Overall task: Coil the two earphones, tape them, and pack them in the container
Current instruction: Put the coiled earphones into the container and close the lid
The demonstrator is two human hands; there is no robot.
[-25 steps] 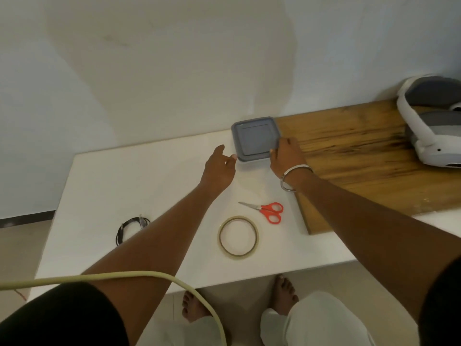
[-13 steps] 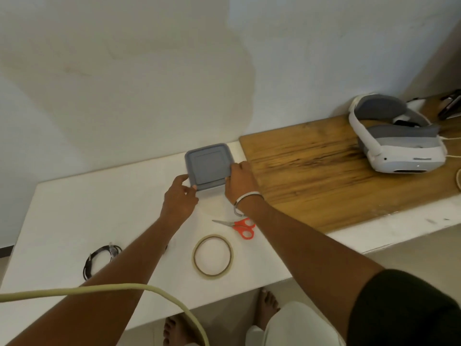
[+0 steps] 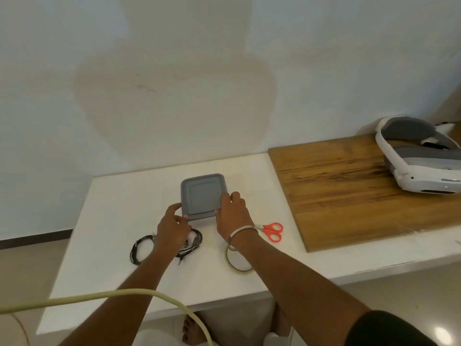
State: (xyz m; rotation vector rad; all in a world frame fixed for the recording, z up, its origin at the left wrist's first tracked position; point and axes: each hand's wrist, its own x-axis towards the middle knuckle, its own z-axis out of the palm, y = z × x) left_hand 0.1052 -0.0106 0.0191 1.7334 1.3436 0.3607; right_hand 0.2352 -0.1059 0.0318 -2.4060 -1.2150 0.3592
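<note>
Both hands are on the grey container [image 3: 202,195], which sits lid-on in the middle of the white surface [image 3: 119,216], a little way out from the wall. The left hand [image 3: 172,226] grips its near left corner, thumb and fingers closed onto the rim. The right hand [image 3: 233,213] holds the near right corner the same way, fingers curled over the lid's edge and thumb against the front wall. A thin metal bangle [image 3: 240,237] circles that wrist.

Just behind the left hand, toward the person, lie the two black earphones. One earphone coil [image 3: 139,249] sits in the open to the left of the forearm; the other earphone coil [image 3: 193,242] is partly hidden beneath the wrist, its plug poking out below. Both are close to the container but not touching it.

Under the right forearm lies a ring of tape [image 3: 238,264], only its near arc visible. The orange-handled scissors [image 3: 273,231] rest just right of that wrist. Further right, a wooden board [image 3: 349,191] covers the surface, with a white and grey headset [image 3: 421,166] on its far end. A pale cable [image 3: 119,295] arcs across the foreground.
</note>
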